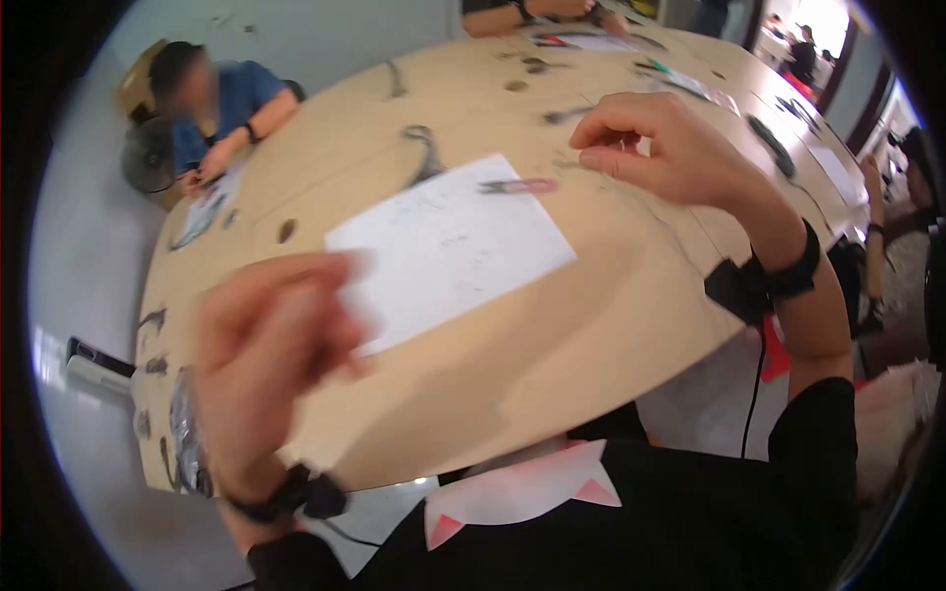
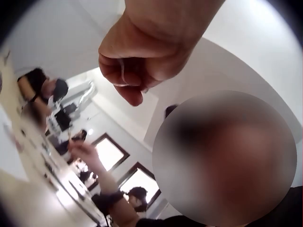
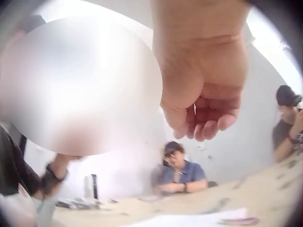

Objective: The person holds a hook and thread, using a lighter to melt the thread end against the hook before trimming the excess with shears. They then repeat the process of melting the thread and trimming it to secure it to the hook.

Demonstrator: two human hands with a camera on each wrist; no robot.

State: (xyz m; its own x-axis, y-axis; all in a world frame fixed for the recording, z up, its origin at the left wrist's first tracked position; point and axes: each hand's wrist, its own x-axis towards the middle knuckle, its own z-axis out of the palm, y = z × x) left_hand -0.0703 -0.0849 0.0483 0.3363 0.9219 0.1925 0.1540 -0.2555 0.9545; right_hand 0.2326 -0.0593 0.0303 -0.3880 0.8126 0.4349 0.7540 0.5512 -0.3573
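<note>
My left hand (image 1: 281,340), blurred, is raised above the near left of the paper with its fingers curled. In the left wrist view a thin pale thread (image 2: 123,71) runs across those fingers, which grip it. My right hand (image 1: 670,148) is held up over the table to the right, its thumb and fingertips brought together in a pinch. A fine white bit of thread (image 1: 623,146) shows within its curl. Between the hands lies a white sheet of paper (image 1: 434,266) with small dark marks. Pink-handled thread snips (image 1: 517,186) rest on its far right edge.
A pale wooden table (image 1: 552,325) curves around me. Dark scissors (image 1: 424,153) lie beyond the paper, and a plastic bag (image 1: 184,424) sits at the left edge. A person in blue (image 1: 241,94) sits across at the left. More people sit farther around the table.
</note>
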